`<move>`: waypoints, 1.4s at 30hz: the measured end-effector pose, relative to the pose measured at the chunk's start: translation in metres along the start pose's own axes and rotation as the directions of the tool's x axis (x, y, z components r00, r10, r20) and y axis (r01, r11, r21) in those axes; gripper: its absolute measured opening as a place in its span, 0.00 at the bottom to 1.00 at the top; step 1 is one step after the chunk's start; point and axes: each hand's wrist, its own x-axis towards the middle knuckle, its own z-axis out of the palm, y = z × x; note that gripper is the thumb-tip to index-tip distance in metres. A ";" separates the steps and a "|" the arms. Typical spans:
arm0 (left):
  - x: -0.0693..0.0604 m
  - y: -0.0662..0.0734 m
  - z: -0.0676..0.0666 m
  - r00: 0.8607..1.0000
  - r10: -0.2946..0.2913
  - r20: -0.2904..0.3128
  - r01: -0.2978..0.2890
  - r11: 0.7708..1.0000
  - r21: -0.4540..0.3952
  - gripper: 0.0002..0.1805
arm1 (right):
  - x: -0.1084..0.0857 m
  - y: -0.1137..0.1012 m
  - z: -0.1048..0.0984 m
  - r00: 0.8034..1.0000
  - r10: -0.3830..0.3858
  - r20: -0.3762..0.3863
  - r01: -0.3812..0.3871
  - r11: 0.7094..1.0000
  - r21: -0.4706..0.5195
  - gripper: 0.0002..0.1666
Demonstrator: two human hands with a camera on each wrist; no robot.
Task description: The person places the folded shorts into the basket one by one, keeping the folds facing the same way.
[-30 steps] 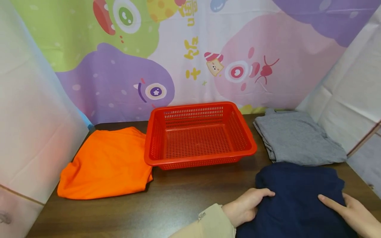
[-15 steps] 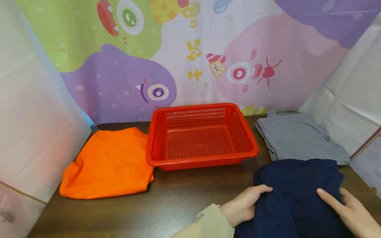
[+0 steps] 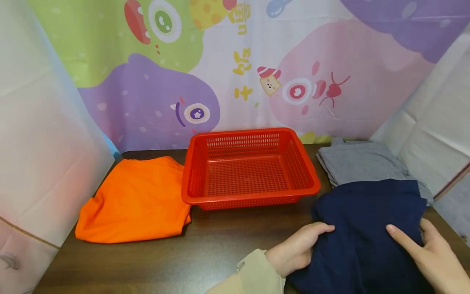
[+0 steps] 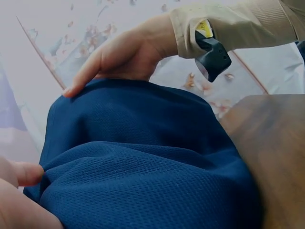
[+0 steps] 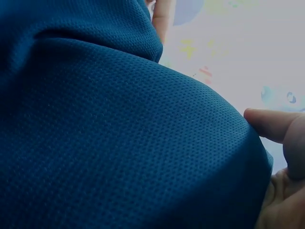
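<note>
A folded navy blue garment (image 3: 367, 232) with a fine mesh weave hangs between both hands at the front right. My left hand (image 3: 297, 247) pinches its left side, thumb on top and the other fingers mostly hidden behind the cloth. The right side is gripped by my right hand (image 3: 427, 253), with its thumb lying over the fabric. In the left wrist view the cloth (image 4: 138, 176) bulges in soft folds between the hands. The right wrist view shows the right thumb and fingers (image 5: 281, 126) at the garment's edge.
Behind the navy garment lies a folded grey garment (image 3: 363, 161), partly covered. A red perforated plastic basket (image 3: 249, 198) stands at the back middle of the brown table (image 3: 220, 253). An orange garment (image 3: 136, 200) lies at left, touching or close to the basket. A printed curtain (image 3: 242, 110) hangs behind.
Both hands have raised the navy garment a little and carried it slightly away from me. Its far edge now overlaps more of the grey garment. The view has shifted slightly.
</note>
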 end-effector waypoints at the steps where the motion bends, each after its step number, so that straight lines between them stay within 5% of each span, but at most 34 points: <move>1: 0.000 0.001 0.000 1.000 0.013 0.006 -0.013 1.000 0.000 0.15 | -0.001 -0.002 0.000 1.000 -0.011 -0.015 0.011 1.000 0.006 0.53; 5: -0.001 0.002 -0.001 0.998 0.038 0.039 -0.039 0.999 0.017 0.19 | -0.005 -0.008 0.002 0.997 -0.023 -0.076 0.023 1.000 0.007 0.52; 11: -0.006 0.000 -0.001 0.995 0.037 0.091 -0.043 0.997 0.059 0.15 | -0.014 -0.011 0.009 0.990 -0.047 -0.136 0.065 0.989 0.136 0.44; 14: -0.009 0.006 -0.001 0.993 0.053 0.106 -0.059 0.997 0.054 0.14 | -0.017 -0.016 0.010 0.975 -0.136 -0.177 0.172 0.963 0.207 0.27; 17: -0.013 0.016 -0.003 0.990 0.077 0.120 -0.083 0.995 0.050 0.15 | -0.019 -0.025 0.009 0.957 -0.218 -0.192 0.271 0.906 0.325 0.17; 24: -0.019 0.036 -0.006 0.977 0.133 0.164 -0.136 0.991 0.008 0.19 | -0.016 -0.046 0.005 0.921 -0.257 -0.293 0.361 0.847 0.390 0.23; 26: -0.020 0.040 -0.006 0.973 0.152 0.174 -0.154 0.988 -0.002 0.20 | -0.012 -0.051 0.006 0.908 -0.264 -0.325 0.395 0.801 0.450 0.25; 31: -0.023 0.049 -0.008 0.972 0.175 0.159 -0.178 0.984 0.005 0.22 | -0.006 -0.062 0.010 0.864 -0.338 -0.373 0.503 0.601 0.621 0.23; 35: -0.026 0.058 -0.009 0.973 0.187 0.138 -0.192 0.981 0.021 0.21 | -0.003 -0.073 0.013 0.829 -0.399 -0.391 0.553 0.482 0.680 0.22; 42: -0.032 0.075 -0.014 0.970 0.207 0.126 -0.211 0.977 0.017 0.22 | -0.001 -0.092 0.013 0.805 -0.434 -0.404 0.568 0.371 0.735 0.24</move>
